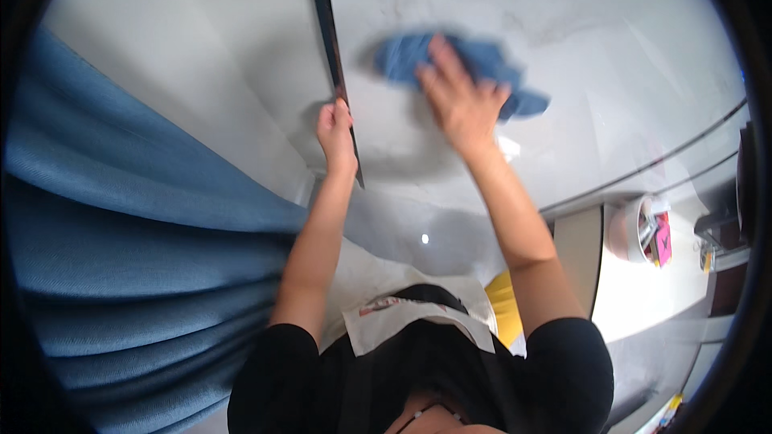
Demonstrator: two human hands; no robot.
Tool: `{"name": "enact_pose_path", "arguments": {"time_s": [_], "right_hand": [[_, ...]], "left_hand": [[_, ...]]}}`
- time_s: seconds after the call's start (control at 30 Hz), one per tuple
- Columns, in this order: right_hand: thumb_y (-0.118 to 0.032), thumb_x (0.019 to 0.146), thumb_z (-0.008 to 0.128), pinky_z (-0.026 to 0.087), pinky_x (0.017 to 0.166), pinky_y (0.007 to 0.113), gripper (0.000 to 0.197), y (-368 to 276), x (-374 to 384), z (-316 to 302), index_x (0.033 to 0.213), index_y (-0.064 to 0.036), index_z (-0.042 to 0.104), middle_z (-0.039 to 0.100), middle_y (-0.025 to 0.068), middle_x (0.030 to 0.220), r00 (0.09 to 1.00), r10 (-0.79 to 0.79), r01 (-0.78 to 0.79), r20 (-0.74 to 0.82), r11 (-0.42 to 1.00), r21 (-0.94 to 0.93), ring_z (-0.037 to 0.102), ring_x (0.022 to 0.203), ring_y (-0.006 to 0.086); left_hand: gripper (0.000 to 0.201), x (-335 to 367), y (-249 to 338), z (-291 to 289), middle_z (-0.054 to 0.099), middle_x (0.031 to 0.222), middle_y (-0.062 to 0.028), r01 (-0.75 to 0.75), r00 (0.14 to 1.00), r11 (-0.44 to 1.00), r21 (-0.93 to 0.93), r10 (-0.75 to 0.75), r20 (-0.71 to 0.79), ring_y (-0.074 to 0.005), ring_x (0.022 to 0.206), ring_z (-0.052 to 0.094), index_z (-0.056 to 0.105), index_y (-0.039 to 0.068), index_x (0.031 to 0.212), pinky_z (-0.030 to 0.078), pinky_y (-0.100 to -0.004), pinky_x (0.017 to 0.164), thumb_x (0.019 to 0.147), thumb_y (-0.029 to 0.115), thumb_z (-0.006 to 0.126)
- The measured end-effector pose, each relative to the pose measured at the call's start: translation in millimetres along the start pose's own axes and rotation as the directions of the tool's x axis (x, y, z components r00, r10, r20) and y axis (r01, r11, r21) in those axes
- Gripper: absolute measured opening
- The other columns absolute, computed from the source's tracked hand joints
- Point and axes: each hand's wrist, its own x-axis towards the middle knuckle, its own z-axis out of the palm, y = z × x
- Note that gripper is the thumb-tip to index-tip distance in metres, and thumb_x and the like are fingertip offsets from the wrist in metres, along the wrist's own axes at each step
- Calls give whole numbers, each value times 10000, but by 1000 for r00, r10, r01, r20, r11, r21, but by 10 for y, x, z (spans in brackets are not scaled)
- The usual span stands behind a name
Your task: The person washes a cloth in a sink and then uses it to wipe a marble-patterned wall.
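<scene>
My right hand (466,112) presses a crumpled blue cloth (402,58) against a glossy white marbled panel (579,24). Its fingers lie over the cloth and look smeared by motion. To the left, a narrow dark trim strip (323,16) runs down the edge of the marbled panel. My left hand (336,133) is closed around the lower part of this strip, thumb uppermost. Both forearms reach up from the lower edge, beneath short black sleeves.
A blue curtain (153,273) hangs in folds at the left, beside a plain pale wall (185,48). On the right, a white counter (643,297) carries a white tub (631,229) with small items, including a pink packet (663,241). Something yellow (504,305) shows beside my apron (378,329).
</scene>
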Motion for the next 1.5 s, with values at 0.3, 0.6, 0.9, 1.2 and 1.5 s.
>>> {"name": "enact_pose_path", "arguments": {"time_s": [0.3,0.6,0.9,1.2,1.5], "right_hand": [[-145,856,482,283,1085,383,431,121,-2440,869,1277,-100,559,554,61,1269,438,-800,788,410,561,254,491,1161,172],[-170,807,534,274,1057,421,410,237,-2022,629,1203,-188,638,512,64,1297,565,-700,526,437,714,462,424,1247,195],[-177,709,641,352,833,393,298,770,394,-4,993,-206,724,588,21,1204,965,-259,231,24,894,384,499,1099,192],[-168,731,660,363,813,380,275,860,899,-317,999,-196,717,544,10,1297,883,-391,245,262,857,454,520,1068,209],[-135,739,604,394,849,397,365,1207,1719,-840,1094,-194,672,405,42,1458,821,-504,354,266,817,455,532,1055,253]], "left_hand": [[382,69,118,452,453,1180,-96,-489,855,788,375,517,28,-193,1069,465,432,23,1201,393,-336,944,907,200,602],[404,86,251,998,492,1244,-101,-480,875,877,-12,477,-83,-182,1115,474,411,-19,1292,362,-322,983,989,249,410],[330,243,636,1142,544,1139,-82,-270,952,937,-222,225,-208,-166,1050,516,480,21,1182,386,-290,947,982,264,380],[372,221,609,983,515,1182,-82,-132,982,977,-165,106,-156,-168,1084,504,454,18,1209,386,-283,957,838,1,451],[489,-205,914,1147,537,1148,-87,217,972,955,205,-191,-139,-193,1100,515,470,18,1234,382,-299,976,761,-108,472]]}}
